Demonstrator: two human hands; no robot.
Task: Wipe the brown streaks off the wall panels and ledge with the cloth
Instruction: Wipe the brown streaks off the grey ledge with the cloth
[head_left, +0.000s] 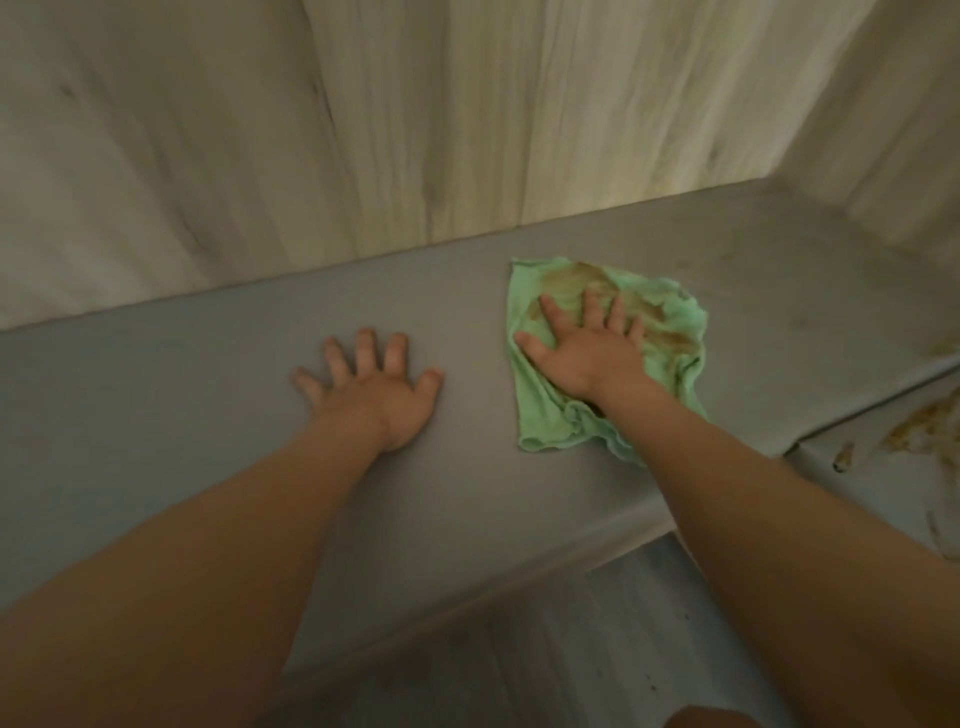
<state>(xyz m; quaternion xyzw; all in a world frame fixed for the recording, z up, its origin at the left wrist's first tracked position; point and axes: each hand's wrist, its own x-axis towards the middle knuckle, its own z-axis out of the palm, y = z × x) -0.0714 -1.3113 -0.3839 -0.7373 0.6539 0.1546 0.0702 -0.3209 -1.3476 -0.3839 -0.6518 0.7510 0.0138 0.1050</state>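
**Ledge mostly clean, brown mess left at the right**

My right hand (587, 353) lies flat on the green cloth (680, 332), with the fingers straight and spread. It presses the cloth down on the grey ledge (208, 374) and does not grip it. My left hand (371, 387) is also open, palm down on the bare ledge to the left of the cloth, apart from it. I think it only supports me.

The cloth sits on the middle of the ledge, a little to the right. It has large brown stains on its far part, so I judge it has picked up a good amount of dirt.

The ledge around both hands looks clean to me. Its far right part shows faint smudges, but the picture is too blurred there to be sure.

On the wall panels (260, 130) beyond the ledge I see thin dark lines. I cannot tell if they are streaks or only the pattern of the material.

The clear work left is at the right edge. Brown streaks (919, 421) cover the lower surface there, below the end of the ledge. By my estimate, the task is about half done.
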